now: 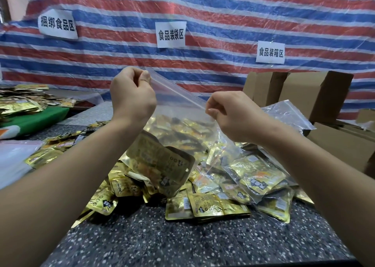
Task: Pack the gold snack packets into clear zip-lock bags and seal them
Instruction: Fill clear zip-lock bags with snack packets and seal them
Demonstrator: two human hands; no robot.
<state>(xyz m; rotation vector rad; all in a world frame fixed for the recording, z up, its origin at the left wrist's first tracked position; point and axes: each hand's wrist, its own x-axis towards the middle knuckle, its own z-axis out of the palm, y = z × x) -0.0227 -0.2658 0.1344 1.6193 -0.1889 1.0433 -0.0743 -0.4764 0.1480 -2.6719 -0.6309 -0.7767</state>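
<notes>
I see my left hand (133, 96) and right hand (231, 114) each pinching the zip strip of a clear zip-lock bag (182, 124) with curled fingers, raised over the speckled grey table (162, 236). Gold foil snack packets (160, 165) sag inside it, above a loose heap. I can't tell whether the strip is sealed.

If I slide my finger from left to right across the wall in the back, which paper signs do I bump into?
Left paper sign → middle paper sign → right paper sign, all stuck on the striped sheet.

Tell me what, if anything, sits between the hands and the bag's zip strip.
Nothing visible does. The left hand and right hand each already pinch an end of the zip strip of the held-up zip-lock bag.
</notes>
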